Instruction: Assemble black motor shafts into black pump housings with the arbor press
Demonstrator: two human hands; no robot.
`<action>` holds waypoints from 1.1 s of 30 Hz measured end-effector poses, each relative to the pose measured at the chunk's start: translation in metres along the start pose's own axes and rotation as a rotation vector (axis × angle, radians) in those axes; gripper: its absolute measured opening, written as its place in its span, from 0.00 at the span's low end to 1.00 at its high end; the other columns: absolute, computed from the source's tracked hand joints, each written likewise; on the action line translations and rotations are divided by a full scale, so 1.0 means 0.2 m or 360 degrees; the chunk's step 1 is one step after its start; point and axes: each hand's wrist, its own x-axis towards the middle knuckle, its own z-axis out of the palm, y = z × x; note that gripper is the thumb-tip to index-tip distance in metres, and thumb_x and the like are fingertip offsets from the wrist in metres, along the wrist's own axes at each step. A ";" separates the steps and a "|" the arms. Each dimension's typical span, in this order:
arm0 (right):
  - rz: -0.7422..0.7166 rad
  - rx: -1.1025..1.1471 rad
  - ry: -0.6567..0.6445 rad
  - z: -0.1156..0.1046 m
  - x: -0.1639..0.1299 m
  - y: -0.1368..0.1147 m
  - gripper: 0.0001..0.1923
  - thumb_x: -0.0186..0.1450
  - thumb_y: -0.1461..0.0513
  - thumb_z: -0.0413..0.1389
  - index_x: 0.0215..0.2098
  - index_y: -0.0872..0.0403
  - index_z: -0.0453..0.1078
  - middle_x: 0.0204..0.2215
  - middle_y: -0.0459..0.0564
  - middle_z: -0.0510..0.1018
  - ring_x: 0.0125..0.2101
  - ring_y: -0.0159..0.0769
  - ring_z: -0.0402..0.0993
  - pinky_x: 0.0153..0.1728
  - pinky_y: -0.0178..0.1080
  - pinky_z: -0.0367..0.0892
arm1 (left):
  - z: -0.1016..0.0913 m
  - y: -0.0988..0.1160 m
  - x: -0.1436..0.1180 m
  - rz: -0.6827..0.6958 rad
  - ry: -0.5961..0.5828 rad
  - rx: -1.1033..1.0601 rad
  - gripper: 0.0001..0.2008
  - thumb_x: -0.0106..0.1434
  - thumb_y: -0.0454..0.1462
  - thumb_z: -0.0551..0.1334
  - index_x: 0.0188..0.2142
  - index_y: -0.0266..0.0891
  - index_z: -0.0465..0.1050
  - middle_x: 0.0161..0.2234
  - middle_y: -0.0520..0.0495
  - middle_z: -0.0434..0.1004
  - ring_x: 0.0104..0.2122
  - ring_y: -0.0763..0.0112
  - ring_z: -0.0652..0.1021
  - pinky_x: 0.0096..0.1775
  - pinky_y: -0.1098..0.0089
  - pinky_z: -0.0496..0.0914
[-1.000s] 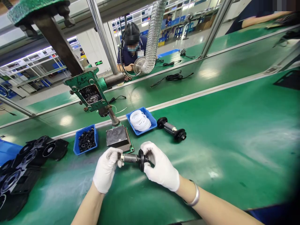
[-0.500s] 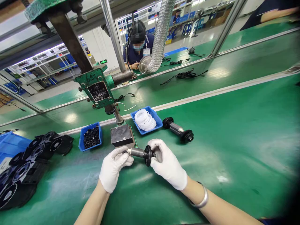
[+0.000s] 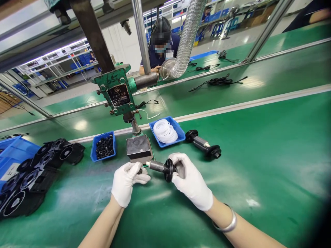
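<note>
A dark rotor shaft with black flange, held horizontally above the bench.

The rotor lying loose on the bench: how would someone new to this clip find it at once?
Start at the green press on the green bench. Right of its base sits a blue tray of white rings; the loose rotor lies just right of that tray. Unlike the similar part in the right hand, nobody touches it.

A glossy green bench top carries two small blue plastic trays beyond the gloved hands, a black spindle assembly beyond the right hand, black housings far left.
</note>
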 end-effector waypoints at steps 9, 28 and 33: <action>0.0083 -0.0048 -0.0026 0.00 0.00 0.00 0.13 0.50 0.66 0.54 0.34 0.50 0.61 0.29 0.45 0.66 0.31 0.36 0.66 0.33 0.38 0.67 | 0.04 0.05 -0.03 -0.0126 0.0020 -0.0204 0.28 0.51 0.48 0.73 0.44 0.29 0.76 0.41 0.34 0.81 0.38 0.54 0.83 0.40 0.62 0.79; 0.0057 -0.0507 -0.0189 0.00 -0.01 0.01 0.15 0.49 0.68 0.50 0.35 0.50 0.59 0.30 0.45 0.66 0.29 0.36 0.64 0.34 0.40 0.66 | -0.02 0.01 0.01 0.0080 -0.0089 0.0180 0.22 0.52 0.46 0.73 0.43 0.37 0.81 0.46 0.41 0.82 0.42 0.60 0.82 0.44 0.66 0.78; -0.0123 -0.0465 -0.0209 0.00 -0.02 0.01 0.16 0.49 0.70 0.48 0.35 0.50 0.57 0.32 0.46 0.65 0.30 0.36 0.63 0.33 0.39 0.66 | -0.06 -0.03 0.05 0.0248 -0.0085 0.0347 0.18 0.53 0.47 0.72 0.37 0.36 0.80 0.28 0.48 0.82 0.25 0.69 0.80 0.33 0.70 0.75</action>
